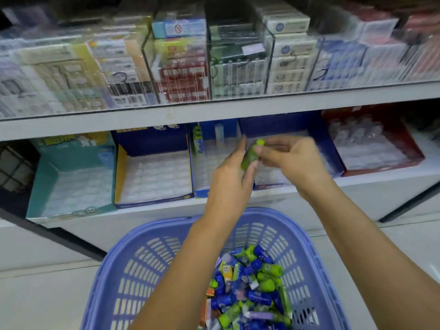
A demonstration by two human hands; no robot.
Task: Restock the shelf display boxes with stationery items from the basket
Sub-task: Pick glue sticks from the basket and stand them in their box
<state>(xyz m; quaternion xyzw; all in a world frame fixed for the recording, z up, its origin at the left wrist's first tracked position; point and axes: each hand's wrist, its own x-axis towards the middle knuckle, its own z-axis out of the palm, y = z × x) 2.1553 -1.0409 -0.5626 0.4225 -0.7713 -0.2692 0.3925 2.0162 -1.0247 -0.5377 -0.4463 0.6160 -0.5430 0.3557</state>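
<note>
Purple basket [147,263] sat closest, with blue and green stationery items [250,289] piled inside. Above it, left hand [232,181] and right hand [289,160] both pinched one green tube [250,157], in front of the blue display boxes [152,177] on the shelf [371,184].

I see two bare forearms, no sleeves down to the bottom edge. My left hand [229,179] and right hand [289,160] carry no gloves, rings, watch or bands; nails short and plain.
</note>
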